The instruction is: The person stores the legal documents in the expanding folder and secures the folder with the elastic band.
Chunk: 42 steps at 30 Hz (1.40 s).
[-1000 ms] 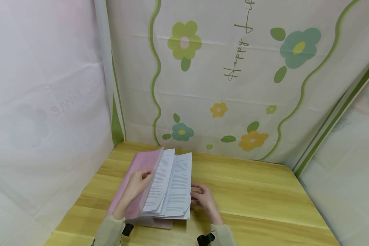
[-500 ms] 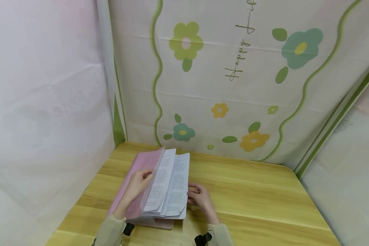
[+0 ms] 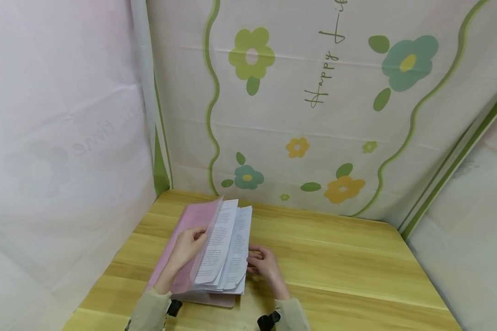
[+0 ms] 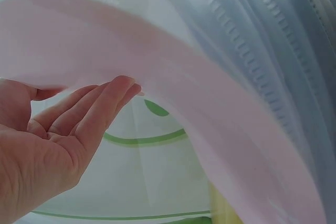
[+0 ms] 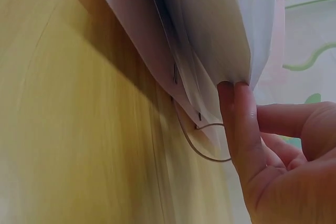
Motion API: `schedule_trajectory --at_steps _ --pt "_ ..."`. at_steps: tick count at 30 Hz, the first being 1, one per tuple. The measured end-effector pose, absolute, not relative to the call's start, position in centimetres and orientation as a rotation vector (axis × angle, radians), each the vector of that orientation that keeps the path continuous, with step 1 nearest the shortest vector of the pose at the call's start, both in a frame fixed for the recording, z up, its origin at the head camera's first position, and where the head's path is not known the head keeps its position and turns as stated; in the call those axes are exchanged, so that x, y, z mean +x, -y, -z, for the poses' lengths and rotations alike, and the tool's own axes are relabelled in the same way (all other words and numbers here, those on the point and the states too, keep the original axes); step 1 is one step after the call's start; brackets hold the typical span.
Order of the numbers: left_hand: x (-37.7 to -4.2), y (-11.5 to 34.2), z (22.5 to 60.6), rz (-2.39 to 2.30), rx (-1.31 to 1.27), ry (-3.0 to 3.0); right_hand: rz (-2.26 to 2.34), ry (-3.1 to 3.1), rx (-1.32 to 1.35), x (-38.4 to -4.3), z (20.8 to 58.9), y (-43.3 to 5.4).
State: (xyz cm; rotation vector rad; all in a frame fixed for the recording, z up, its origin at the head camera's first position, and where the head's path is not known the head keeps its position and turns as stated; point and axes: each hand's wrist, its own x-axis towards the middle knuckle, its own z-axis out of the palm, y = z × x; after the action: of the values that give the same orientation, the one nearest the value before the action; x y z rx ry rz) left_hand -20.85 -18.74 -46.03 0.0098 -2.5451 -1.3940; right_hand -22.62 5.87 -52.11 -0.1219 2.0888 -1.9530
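Observation:
A pink folder (image 3: 199, 211) lies turned open at the left of the wooden table, with clear sleeves of printed sheets (image 3: 217, 243) inside. My left hand (image 3: 188, 244) holds the free edge of its raised front cover. In the left wrist view, that pink cover (image 4: 142, 51) bends in an arc above my fingers (image 4: 100, 108). At the right edge of the pages, my right hand (image 3: 266, 265) pinches several lifted sheets. The right wrist view has its fingertips (image 5: 241, 95) against the sheets' edge (image 5: 231, 40), above the back cover (image 5: 142, 40).
A thin cord loop (image 5: 195, 148) sticks out from the folder's corner. Wood-grain tabletop (image 3: 335, 262) extends to the right. White flowered cloth walls (image 3: 290, 110) stand behind the table and on both sides. Dark wrist cameras (image 3: 269, 320) sit at both cuffs.
My right hand has moved left, and the right-hand sheets have swung left with it, narrowing the fan of pages. My left hand stays on the pink cover.

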Motion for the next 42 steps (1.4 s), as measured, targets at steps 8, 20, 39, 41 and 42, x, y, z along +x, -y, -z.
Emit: schedule_trajectory --at_steps 8,20,39,41,42 --pt "-20.7 18.7 46.0 1.4 0.008 2.548 1.975 -2.072 -0.133 -22.7 52.2 -4.9" --pt "-20.7 18.7 46.0 1.393 0.018 2.548 1.954 -2.118 -0.133 -22.8 53.0 -3.2" --pt "-20.5 18.6 45.8 1.4 0.025 2.556 1.967 -2.141 -0.101 -22.5 52.6 -2.1" --pt "-20.5 18.6 45.8 1.397 0.026 2.556 1.964 -2.14 -0.1 -22.5 52.5 -2.0" --pt "-20.5 18.6 45.8 1.395 0.028 2.557 1.962 -2.141 -0.1 -22.6 52.5 -2.0"
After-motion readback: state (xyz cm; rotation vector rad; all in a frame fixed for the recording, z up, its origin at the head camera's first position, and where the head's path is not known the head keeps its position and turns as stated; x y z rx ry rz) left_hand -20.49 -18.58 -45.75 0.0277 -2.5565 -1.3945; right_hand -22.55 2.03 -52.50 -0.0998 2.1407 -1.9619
